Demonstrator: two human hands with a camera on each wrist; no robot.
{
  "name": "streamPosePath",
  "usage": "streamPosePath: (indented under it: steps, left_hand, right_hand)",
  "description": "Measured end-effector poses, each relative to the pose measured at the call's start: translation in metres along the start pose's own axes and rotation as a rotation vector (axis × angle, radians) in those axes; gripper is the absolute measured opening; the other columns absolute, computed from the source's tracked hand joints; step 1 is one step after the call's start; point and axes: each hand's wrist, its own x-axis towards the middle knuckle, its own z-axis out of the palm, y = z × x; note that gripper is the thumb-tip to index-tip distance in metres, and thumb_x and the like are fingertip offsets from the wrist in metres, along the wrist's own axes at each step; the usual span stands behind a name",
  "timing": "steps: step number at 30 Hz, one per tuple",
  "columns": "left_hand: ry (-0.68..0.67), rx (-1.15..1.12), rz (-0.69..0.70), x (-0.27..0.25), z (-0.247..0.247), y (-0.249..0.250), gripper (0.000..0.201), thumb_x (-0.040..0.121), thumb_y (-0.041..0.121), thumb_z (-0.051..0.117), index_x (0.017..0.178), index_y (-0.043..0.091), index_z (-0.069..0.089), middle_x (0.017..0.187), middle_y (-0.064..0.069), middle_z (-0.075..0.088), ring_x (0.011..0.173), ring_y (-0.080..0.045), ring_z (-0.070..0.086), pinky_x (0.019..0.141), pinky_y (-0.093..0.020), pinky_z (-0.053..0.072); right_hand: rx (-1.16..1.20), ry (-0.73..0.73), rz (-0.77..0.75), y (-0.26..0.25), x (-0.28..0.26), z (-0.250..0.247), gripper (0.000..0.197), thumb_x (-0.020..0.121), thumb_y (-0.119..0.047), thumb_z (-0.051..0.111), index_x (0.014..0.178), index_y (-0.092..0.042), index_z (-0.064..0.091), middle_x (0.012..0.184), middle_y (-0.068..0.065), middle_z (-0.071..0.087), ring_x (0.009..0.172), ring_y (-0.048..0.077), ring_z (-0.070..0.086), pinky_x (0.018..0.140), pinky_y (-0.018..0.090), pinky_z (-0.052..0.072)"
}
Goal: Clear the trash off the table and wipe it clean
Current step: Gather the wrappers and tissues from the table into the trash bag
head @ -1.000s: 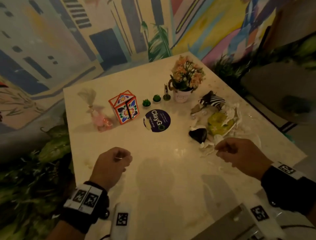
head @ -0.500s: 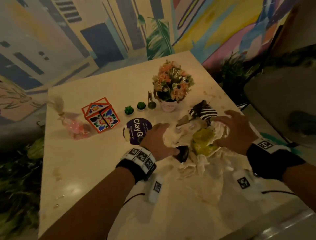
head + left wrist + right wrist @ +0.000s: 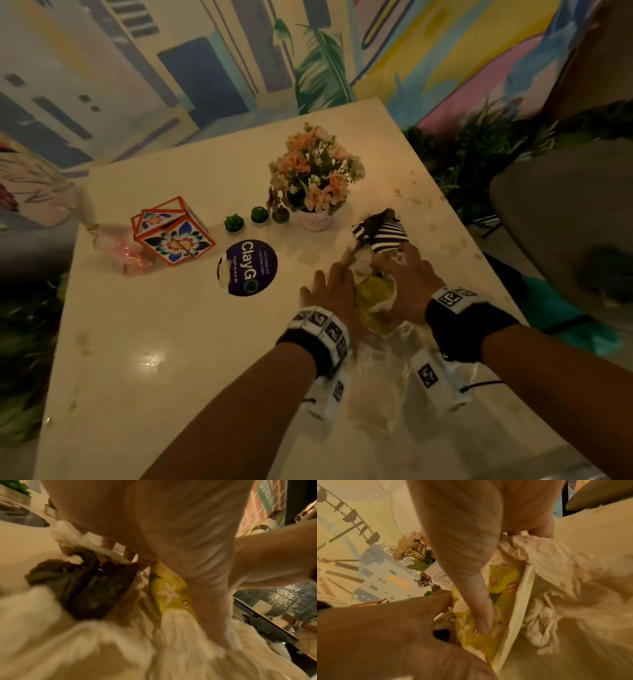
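Trash pile (image 3: pixel 375 298) mostly under left hand (image 3: pixel 334 291), right hand (image 3: pixel 407 284) — pink bundle (image 3: pixel 130 253) blurred

Glossy, smooth table (image 3: pixel 178 335) (light glints off it) under crumpled, matt tissue paper (image 3: pixel 556 561).

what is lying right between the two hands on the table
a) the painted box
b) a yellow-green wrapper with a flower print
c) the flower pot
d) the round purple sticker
b: the yellow-green wrapper lies in the gap between the left hand and the right hand, and the right wrist view shows the right thumb pressing on it.
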Motion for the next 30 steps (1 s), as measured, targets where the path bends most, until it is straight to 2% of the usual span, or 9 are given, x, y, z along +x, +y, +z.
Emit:
streamPosePath:
  steps: [4, 6, 11, 14, 19, 22, 24, 27, 30]
  left_hand:
    - [0.136, -0.179, -0.076, -0.014, 0.011, 0.009, 0.135, 0.044, 0.091, 0.055, 0.149, 0.027, 0.000, 0.149, 0.000, 0.017, 0.133, -0.033, 0.022, 0.105, -0.055, 0.031]
    - [0.172, -0.366, -0.122, -0.011, 0.008, 0.009, 0.132, 0.044, 0.085, 0.063, 0.148, 0.030, 0.003, 0.139, -0.001, 0.024, 0.126, -0.030, 0.028, 0.101, -0.052, 0.036]
    - [0.138, -0.379, -0.130, 0.000, 0.002, 0.018, 0.079, 0.057, 0.066, 0.075, 0.118, 0.022, 0.050, 0.124, -0.007, 0.031, 0.110, -0.031, 0.038, 0.098, -0.044, 0.039]
    - [0.130, -0.408, -0.082, 0.004, 0.004, 0.021, 0.066, 0.065, 0.054, 0.077, 0.116, 0.020, 0.053, 0.125, -0.009, 0.034, 0.110, -0.032, 0.042, 0.097, -0.041, 0.040]
    - [0.181, -0.646, 0.020, 0.000, -0.005, 0.001, 0.038, 0.069, 0.024, 0.081, 0.096, 0.020, 0.053, 0.096, 0.001, 0.053, 0.090, -0.020, 0.054, 0.074, -0.025, 0.042]
    - [0.267, -0.858, 0.022, -0.009, -0.013, -0.017, 0.028, 0.070, 0.007, 0.078, 0.078, 0.021, 0.055, 0.082, 0.000, 0.059, 0.067, -0.014, 0.056, 0.052, -0.021, 0.049]
    - [0.310, -0.902, 0.012, -0.010, -0.019, -0.028, 0.029, 0.066, 0.005, 0.080, 0.069, 0.021, 0.056, 0.074, -0.002, 0.061, 0.063, -0.017, 0.057, 0.055, -0.030, 0.056]
    - [0.355, -0.781, -0.001, -0.006, -0.020, -0.045, 0.024, 0.069, 0.007, 0.076, 0.069, 0.017, 0.053, 0.070, 0.001, 0.058, 0.068, -0.020, 0.055, 0.060, -0.032, 0.051]
    - [0.256, -0.725, -0.038, -0.006, -0.018, -0.042, 0.042, 0.065, 0.023, 0.079, 0.095, 0.021, 0.051, 0.093, 0.000, 0.056, 0.084, -0.023, 0.055, 0.067, -0.030, 0.048]
  right_hand:
    - [0.107, -0.008, -0.095, 0.002, 0.000, 0.002, 0.087, 0.064, -0.021, 0.082, 0.136, -0.037, 0.035, 0.150, 0.002, -0.003, 0.130, 0.036, 0.037, 0.108, 0.040, 0.039]
    - [0.131, -0.002, -0.144, 0.008, -0.001, -0.001, 0.082, 0.068, -0.014, 0.079, 0.136, -0.033, 0.038, 0.149, 0.004, 0.001, 0.131, 0.035, 0.037, 0.108, 0.034, 0.038]
    - [0.097, 0.019, -0.204, 0.015, -0.006, -0.004, 0.069, 0.077, -0.004, 0.067, 0.136, -0.029, 0.042, 0.149, 0.007, 0.005, 0.128, 0.037, 0.038, 0.104, 0.032, 0.039]
    - [0.027, 0.028, -0.227, 0.012, -0.005, -0.003, 0.070, 0.074, -0.005, 0.070, 0.135, -0.031, 0.045, 0.151, 0.004, 0.004, 0.128, 0.036, 0.039, 0.102, 0.035, 0.042]
    - [-0.031, 0.063, -0.288, 0.011, -0.002, -0.007, 0.061, 0.072, -0.013, 0.075, 0.126, -0.033, 0.054, 0.148, -0.001, 0.009, 0.119, 0.032, 0.049, 0.089, 0.033, 0.049]
    - [-0.094, -0.014, -0.291, 0.014, 0.002, -0.008, 0.073, 0.071, -0.020, 0.076, 0.134, -0.034, 0.044, 0.152, -0.002, 0.003, 0.119, 0.031, 0.050, 0.090, 0.032, 0.047]
    - [-0.131, -0.048, -0.287, 0.014, 0.005, -0.006, 0.087, 0.069, -0.020, 0.077, 0.141, -0.038, 0.032, 0.154, -0.004, -0.003, 0.125, 0.031, 0.045, 0.096, 0.035, 0.046]
    - [-0.211, -0.056, -0.256, 0.011, 0.012, -0.004, 0.098, 0.069, -0.022, 0.078, 0.143, -0.046, 0.019, 0.154, -0.004, -0.006, 0.126, 0.033, 0.043, 0.094, 0.035, 0.047]
    - [-0.219, -0.049, -0.223, 0.006, 0.017, -0.007, 0.081, 0.075, -0.019, 0.073, 0.141, -0.039, 0.029, 0.153, 0.002, 0.000, 0.117, 0.033, 0.049, 0.091, 0.033, 0.045]
